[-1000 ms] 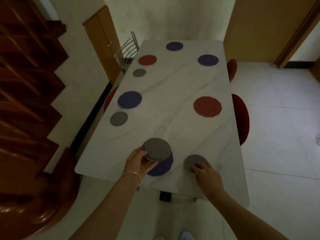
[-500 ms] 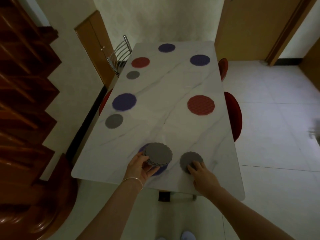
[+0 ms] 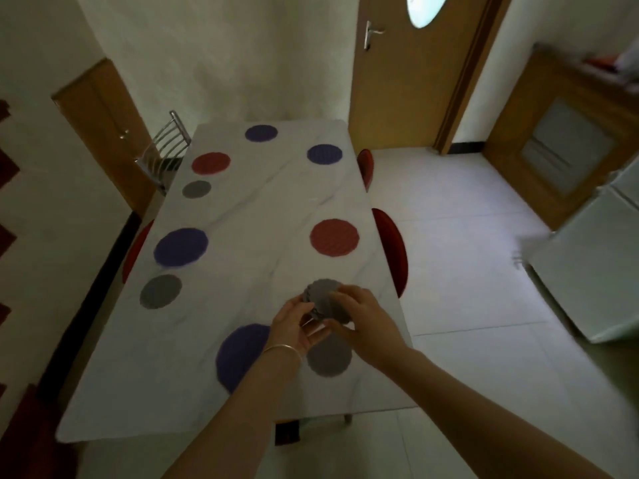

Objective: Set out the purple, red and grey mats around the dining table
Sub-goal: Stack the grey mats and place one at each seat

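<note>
- Both hands meet above the near end of the tabletop (image 3: pixel 262 216): the left hand (image 3: pixel 296 323), bracelet at the wrist, cups a small stack of grey mats (image 3: pixel 323 299) from below with its fingers curled round the edge, while the right hand (image 3: pixel 363 323) closes over the stack's right side, apparently to peel off the top mat.
- A second ago the right hand lay flat on the grey mat (image 3: pixel 328 356) at the near edge; it has since let go and risen to the stack, leaving that mat on the tabletop just beside the near purple mat (image 3: pixel 238 350). That place setting looks finished, and the next grey mat is probably bound for another seat.
- Further out lie a grey mat (image 3: pixel 160 291) and purple mat (image 3: pixel 181 247) on the left, a red mat (image 3: pixel 334 237) on the right, then a small grey mat (image 3: pixel 196 189), a red mat (image 3: pixel 211 163) and two purple mats (image 3: pixel 324 154) (image 3: pixel 261 133) at the far end.
- The right-side red and purple mats have no grey mat beside them, so some of the job likely remains.
- The view has swung up and right, now taking in a door (image 3: pixel 408 70) and a cabinet (image 3: pixel 560 140).
- Motion blur smears the hands; how many mats remain in the stack cannot be counted, and the fingers hide whether one has separated. The left forearm covers part of the near purple mat, and red chairs (image 3: pixel 394 243) show only as slivers beyond the tabletop's edges.
</note>
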`<move>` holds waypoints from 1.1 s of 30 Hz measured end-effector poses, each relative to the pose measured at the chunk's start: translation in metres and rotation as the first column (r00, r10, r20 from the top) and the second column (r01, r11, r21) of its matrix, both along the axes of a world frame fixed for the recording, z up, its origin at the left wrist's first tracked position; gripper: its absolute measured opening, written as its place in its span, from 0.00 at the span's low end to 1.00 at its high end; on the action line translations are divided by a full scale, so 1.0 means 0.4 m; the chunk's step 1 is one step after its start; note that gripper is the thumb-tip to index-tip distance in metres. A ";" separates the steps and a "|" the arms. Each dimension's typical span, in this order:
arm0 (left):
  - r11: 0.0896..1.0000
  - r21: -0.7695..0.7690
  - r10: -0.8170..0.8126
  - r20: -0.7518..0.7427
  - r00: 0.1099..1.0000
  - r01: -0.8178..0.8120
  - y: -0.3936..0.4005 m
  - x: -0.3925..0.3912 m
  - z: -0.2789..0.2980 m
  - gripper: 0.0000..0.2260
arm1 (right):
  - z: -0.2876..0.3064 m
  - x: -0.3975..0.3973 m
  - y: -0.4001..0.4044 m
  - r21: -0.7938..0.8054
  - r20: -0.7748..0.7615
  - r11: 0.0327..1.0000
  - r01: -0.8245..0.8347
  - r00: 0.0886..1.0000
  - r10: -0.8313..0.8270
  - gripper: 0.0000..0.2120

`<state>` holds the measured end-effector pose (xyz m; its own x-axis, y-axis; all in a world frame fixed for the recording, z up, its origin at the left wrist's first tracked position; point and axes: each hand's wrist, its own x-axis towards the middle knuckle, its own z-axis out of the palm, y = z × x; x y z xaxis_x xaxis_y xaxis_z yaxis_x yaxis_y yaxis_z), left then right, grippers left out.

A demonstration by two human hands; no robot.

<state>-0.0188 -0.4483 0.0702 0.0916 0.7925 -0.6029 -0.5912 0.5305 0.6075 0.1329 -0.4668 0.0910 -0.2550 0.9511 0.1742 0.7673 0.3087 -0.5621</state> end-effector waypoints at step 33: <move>0.923 0.064 0.376 0.050 0.925 -0.379 0.655 0.770 0.081 0.11 | 0.091 0.760 0.819 -0.145 -0.103 0.938 -0.315 0.948 0.303 0.14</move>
<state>0.2892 -0.1864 0.1028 -0.2023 0.8135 -0.5453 -0.7610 0.2199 0.6103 0.4368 -0.1392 0.1272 -0.5323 0.8445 0.0596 0.6000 0.4260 -0.6772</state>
